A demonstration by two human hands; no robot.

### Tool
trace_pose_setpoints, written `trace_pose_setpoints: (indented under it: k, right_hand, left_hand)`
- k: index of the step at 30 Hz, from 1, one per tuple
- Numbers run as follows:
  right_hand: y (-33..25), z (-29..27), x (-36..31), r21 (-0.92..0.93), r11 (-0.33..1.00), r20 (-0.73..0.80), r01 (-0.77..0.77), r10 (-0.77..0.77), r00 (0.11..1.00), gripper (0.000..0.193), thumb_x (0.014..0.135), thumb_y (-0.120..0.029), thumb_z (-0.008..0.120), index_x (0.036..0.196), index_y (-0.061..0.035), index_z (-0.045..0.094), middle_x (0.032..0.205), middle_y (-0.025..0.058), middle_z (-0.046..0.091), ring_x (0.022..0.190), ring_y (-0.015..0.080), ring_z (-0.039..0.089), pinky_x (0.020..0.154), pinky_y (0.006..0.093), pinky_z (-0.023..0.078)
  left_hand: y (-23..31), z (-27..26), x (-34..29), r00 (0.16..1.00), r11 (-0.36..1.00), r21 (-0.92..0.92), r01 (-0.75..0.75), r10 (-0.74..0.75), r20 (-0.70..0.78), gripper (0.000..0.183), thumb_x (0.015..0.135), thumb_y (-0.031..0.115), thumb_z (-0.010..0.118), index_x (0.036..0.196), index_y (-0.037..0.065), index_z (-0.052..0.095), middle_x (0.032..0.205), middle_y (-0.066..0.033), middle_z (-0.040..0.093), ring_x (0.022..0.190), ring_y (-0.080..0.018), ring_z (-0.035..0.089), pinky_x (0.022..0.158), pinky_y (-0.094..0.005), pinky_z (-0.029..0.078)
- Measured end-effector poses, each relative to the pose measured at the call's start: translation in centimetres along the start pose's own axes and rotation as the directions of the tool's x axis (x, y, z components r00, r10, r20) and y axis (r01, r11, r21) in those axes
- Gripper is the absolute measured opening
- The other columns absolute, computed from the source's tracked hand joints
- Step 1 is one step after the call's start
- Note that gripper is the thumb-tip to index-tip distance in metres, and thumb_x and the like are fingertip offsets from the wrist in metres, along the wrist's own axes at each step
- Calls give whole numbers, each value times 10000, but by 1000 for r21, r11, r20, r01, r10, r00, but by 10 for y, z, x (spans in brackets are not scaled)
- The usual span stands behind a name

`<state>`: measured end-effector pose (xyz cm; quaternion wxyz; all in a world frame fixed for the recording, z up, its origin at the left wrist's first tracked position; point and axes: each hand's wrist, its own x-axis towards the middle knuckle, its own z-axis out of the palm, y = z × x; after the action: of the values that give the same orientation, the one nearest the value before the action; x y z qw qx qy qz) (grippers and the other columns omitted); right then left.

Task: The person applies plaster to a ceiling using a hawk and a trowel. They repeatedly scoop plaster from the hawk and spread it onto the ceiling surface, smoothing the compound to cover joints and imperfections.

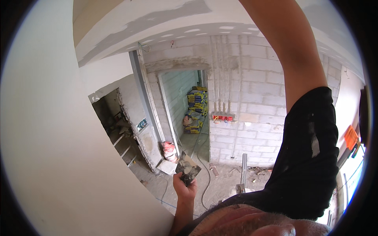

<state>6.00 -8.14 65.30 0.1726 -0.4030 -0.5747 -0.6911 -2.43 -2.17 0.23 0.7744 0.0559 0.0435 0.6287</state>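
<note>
My left hand [186, 188], low in the middle of the view, is closed round the lower edge of a flat, dark, squarish plate [188, 169]. A lump of beige filler lies on the plate's upper face. The thumb rests on its near edge, and the fingers fold underneath. My right arm [299, 59], in a black sleeve, stretches up past the top edge of the picture toward the ceiling. The right hand is out of the picture, so what it holds or touches does not show.
A smooth wall [51, 137] rises close on the left. Overhead, the ceiling has a grey filler band [157, 25]. Stacked bags [196, 106] stand beyond a doorway. A cable [208, 177], a metal profile [244, 169] and a red-and-white sack [169, 151] are on the floor.
</note>
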Motion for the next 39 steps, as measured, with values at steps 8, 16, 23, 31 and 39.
trace_pose_setpoints:
  k: [8,16,23,31,39]
  right_hand:
    - [16,-29,-37,-107,993,43,-59,64,997,165,852,-18,663,975,34,760,992,233,733,908,392,710,770,475,551]
    - [14,-56,-46,-221,965,142,-139,173,975,172,891,-18,631,1001,48,746,1001,233,729,901,373,715,773,457,560]
    - [7,-71,-53,-300,944,115,-142,183,976,164,890,-42,649,994,39,747,996,207,741,884,353,724,797,452,569]
    - [-28,-97,-78,-466,880,-95,89,-149,984,97,861,-105,703,815,-22,722,824,112,742,801,267,729,751,363,540]
    - [-77,-59,-182,20,995,-181,100,-94,979,193,956,-138,613,1115,-88,710,1081,100,727,1047,281,666,949,447,512]
  left_hand:
    - [0,5,0,1000,1000,-7,1,-1,-8,114,901,116,540,984,78,609,847,0,672,615,-108,607,490,-244,448]
    - [3,1,1,997,999,-16,46,-45,67,130,918,134,538,978,86,643,856,-3,702,650,-109,619,517,-258,458]
    - [5,5,0,995,998,2,58,-58,76,131,911,134,540,973,97,650,844,12,704,640,-108,619,509,-260,452]
    - [9,11,-6,995,996,31,86,-87,55,146,908,148,543,974,96,662,855,11,721,664,-115,649,507,-272,461]
    - [9,20,-5,999,998,58,31,-34,37,168,915,152,545,1038,79,634,858,-11,702,663,-124,651,484,-256,473]
